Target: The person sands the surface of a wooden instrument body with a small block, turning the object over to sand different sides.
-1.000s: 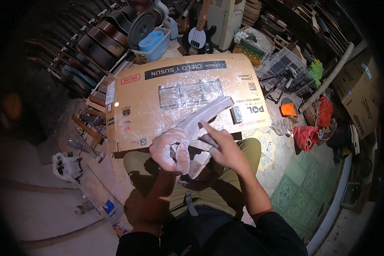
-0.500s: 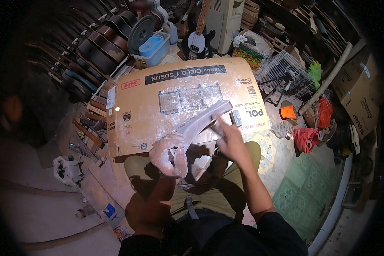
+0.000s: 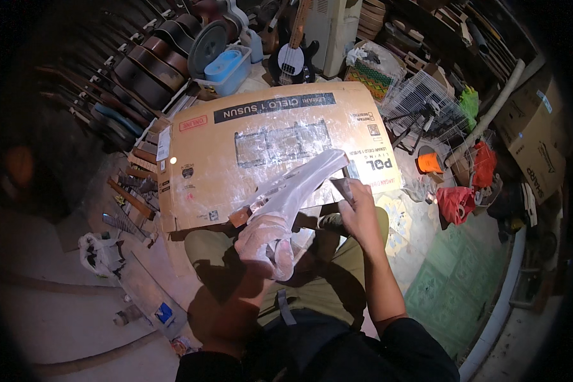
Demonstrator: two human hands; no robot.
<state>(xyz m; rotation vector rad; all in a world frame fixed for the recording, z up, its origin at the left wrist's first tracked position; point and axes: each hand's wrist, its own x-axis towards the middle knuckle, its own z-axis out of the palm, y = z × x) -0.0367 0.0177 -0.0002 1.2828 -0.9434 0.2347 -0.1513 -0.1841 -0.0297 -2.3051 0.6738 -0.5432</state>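
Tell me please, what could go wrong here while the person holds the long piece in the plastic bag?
The left hand grips the long piece only through loose clear plastic bag, so it might slip. Its far end hangs over the cardboard box and could knock it. The right hand pinches a small dark sheet lightly; that might drop.

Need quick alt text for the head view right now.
Seated person's left hand, wrapped in clear plastic, grips a long plastic-covered piece; the right hand holds a small dark piece at its far end, over a large flat cardboard box.
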